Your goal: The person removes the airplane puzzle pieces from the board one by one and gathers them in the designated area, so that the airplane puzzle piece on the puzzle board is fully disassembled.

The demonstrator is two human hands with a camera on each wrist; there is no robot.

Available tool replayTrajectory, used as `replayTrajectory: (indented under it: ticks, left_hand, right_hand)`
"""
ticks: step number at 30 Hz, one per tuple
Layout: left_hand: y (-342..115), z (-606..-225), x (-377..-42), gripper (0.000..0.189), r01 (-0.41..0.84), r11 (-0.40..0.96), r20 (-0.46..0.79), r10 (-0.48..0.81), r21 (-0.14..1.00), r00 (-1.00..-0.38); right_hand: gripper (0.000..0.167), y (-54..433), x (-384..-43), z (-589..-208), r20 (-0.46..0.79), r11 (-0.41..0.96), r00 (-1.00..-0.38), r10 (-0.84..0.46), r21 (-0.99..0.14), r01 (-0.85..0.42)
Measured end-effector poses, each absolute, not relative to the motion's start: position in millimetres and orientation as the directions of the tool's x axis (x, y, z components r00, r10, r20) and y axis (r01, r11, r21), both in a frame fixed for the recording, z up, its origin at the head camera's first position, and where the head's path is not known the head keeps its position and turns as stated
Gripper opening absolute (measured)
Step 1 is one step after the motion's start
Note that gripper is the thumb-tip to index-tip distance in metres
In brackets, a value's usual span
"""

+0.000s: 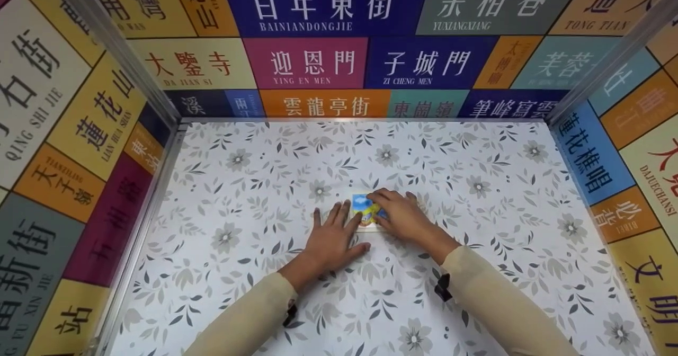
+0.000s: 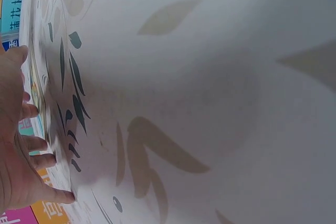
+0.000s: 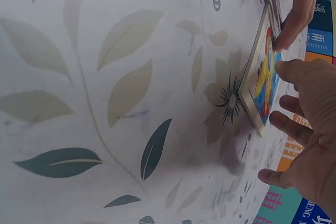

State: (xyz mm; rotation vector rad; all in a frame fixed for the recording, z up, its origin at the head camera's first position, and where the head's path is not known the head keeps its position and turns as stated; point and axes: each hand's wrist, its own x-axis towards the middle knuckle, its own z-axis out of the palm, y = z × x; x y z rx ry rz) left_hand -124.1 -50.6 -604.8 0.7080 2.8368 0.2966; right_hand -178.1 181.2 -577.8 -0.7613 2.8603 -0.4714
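Note:
A small flat wooden board with a colourful picture (image 1: pixel 362 203) in blue and yellow lies on the flowered surface, between the two hands. The left hand (image 1: pixel 331 240) lies at its left side with spread fingers, index fingertip over the picture's lower left edge. From the right, the right hand (image 1: pixel 403 215) reaches over the board, covering its right part. In the right wrist view the pale wooden edge of the board (image 3: pixel 252 107) shows; the right thumb touches the picture while the other fingers spread out beside it. The left wrist view shows the left hand (image 2: pixel 21 145) with its fingers apart.
A white tabletop (image 1: pixel 254 170) patterned with grey leaves and flowers spreads around the hands. Panels with large printed characters (image 1: pixel 318 62) stand along the back and both sides, with clear edging (image 1: pixel 365 119) at the table's far border.

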Motion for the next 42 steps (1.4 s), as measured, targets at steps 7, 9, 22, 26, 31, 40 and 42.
replayTrajectory:
  ticks: [7,9,22,26,31,40,42]
  left_hand:
    - [-52,-604,-124,0.086,0.441,0.865,-0.145,0.481,0.240,-0.865]
    - [-52,-604,-124,0.086,0.441,0.865,-0.145,0.481,0.239,-0.865]
    - [-53,-606,-124,0.085,0.453,0.858,-0.120,0.490,0.240,-0.864]
    - [-53,-606,-124,0.086,0.452,0.858,-0.118,0.489,0.244,-0.864]
    - [-54,-604,-125,0.085,0.448,0.858,-0.123,0.488,0.251,-0.864]
    - [-54,-606,-126,0.085,0.448,0.864,-0.133,0.484,0.232,-0.865]
    - [-54,-607,-126,0.085,0.449,0.864,-0.135,0.485,0.228,-0.864]
  right_hand:
    - [0.055,177,-181,-577,-0.057,0.813,-0.856,-0.513,-0.351,-0.464]
    - [0.056,176,-182,-577,-0.058,0.814,-0.856,-0.514,-0.349,-0.465]
    - [0.057,167,-191,-578,-0.085,0.837,-0.877,-0.474,-0.353,-0.418]
    - [0.057,166,-194,-579,-0.066,0.818,-0.870,-0.489,-0.382,-0.431]
    - [0.058,164,-196,-578,-0.069,0.788,-0.860,-0.506,-0.441,-0.428]
    - [0.060,163,-201,-580,-0.117,0.788,-0.865,-0.487,-0.486,-0.378]
    - [0.061,162,-201,-580,-0.119,0.784,-0.862,-0.493,-0.490,-0.381]
